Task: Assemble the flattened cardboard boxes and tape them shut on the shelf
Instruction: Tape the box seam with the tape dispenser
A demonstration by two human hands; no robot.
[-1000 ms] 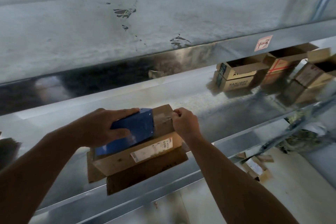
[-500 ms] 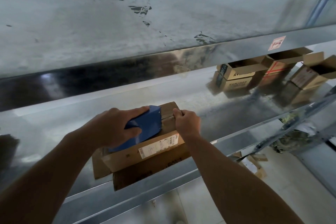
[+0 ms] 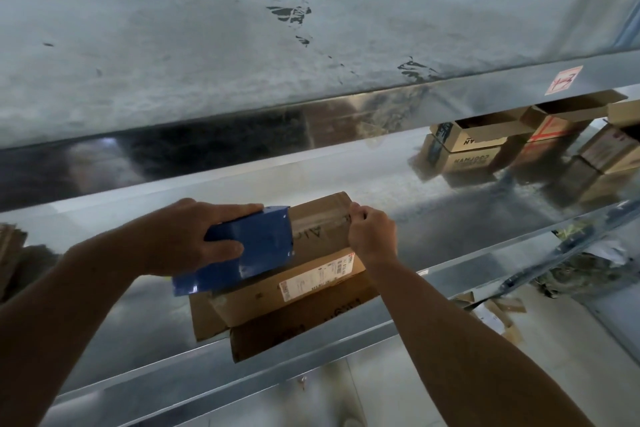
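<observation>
1. Evidently the blue tape dispenser (image 3: 249, 253) has slid toward 9 o'clock along the cardboard box (image 3: 311, 284). A longer strip of clear tape (image 3: 318, 218) now lies over the top seam, which I judge about half sealed.
2. The left grip (image 3: 187, 236) is wrapped round the dispenser; the right grip (image 3: 372, 236) pinches the tape end at the box's 3 o'clock edge.
3. The box sits on the shelf (image 3: 450, 218) at 6 o'clock, top flaps closed, contents hidden, lower flaps splayed.
4. Open boxes (image 3: 481, 139) stand at 2 o'clock, their interiors too dark to tell.
</observation>
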